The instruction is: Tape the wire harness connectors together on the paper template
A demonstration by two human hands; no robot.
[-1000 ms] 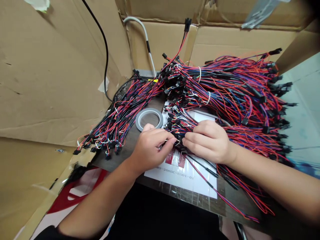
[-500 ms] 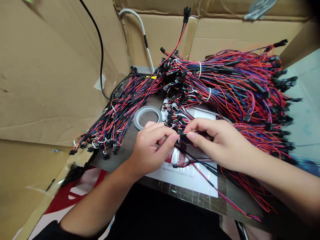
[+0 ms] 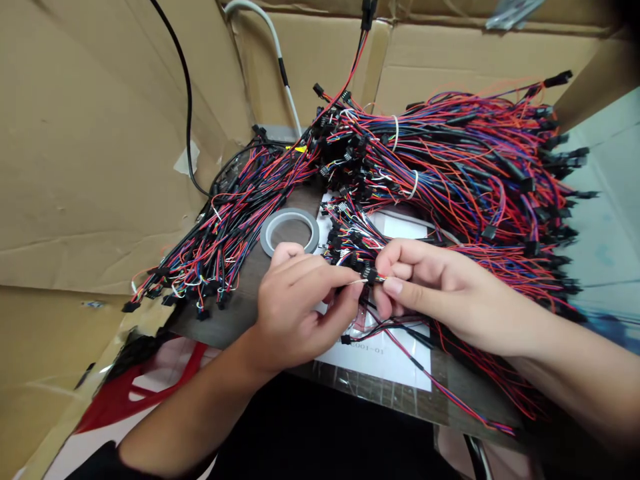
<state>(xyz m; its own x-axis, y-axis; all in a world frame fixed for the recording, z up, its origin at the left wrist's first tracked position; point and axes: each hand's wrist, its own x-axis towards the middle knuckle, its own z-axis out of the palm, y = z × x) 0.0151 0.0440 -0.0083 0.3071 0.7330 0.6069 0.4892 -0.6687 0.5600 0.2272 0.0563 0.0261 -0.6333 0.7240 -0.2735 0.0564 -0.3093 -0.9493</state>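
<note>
Bare-armed and dark-sleeved, a person works over a dark wood-grain table (image 3: 235, 320). The left hand (image 3: 310, 307) pinches a thin whitish wire (image 3: 357, 281) between thumb and forefinger; the right hand (image 3: 445, 287) has its fingers closed on the wired end of a small black plastic connector (image 3: 369, 275). The connector sits between the two hands, raised above a white printed paper sheet (image 3: 395, 373) that lies near the table's front edge; whether the whitish wire enters it cannot be told. Just beyond the left hand lies a round grey tape roll (image 3: 289, 214). Thick bundles of red, blue and black wire (image 3: 465, 160), two bound with white ties (image 3: 396, 133), stretch from the table's back toward its right edge. A looser heap of red, blue and black wires (image 3: 240, 213) spreads along the left edge. A thin red-and-blue cable (image 3: 445, 388) runs across the sheet toward the front right corner. Brown cardboard walls (image 3: 100, 147) stand behind and to the left.
</note>
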